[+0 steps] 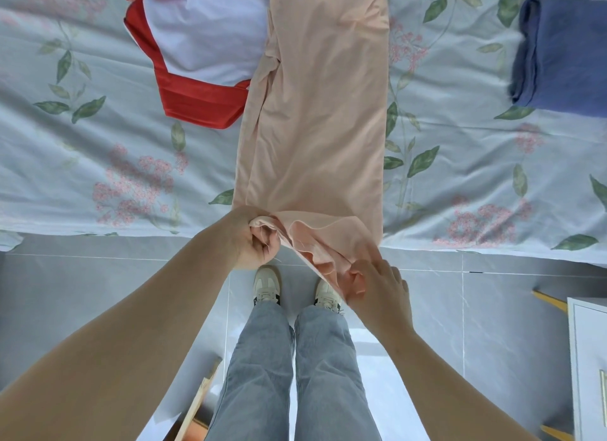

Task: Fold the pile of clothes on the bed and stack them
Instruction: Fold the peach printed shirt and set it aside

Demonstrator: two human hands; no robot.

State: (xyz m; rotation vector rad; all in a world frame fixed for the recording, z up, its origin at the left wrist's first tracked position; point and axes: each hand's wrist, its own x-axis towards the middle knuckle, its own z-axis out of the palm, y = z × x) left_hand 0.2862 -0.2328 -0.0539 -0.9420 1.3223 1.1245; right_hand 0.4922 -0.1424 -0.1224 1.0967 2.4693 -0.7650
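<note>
At bed edge, both hands (256,240) (377,286) gripping peach garment (315,118) hem, red-white top (197,53) overlapped left, folded blue cloth (561,53) right.

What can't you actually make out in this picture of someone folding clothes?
Head view only:
- Peach garment: its far end is cut off by the top edge, so its type is unclear.
- Red-and-white garment: partly under the peach one and cut at the top edge.
- Blue fold: cut off by the right edge.
- Left hand: its fingers curl into the hem, hidden by cloth.
- Right hand: fingertips are buried in the hem.
</note>
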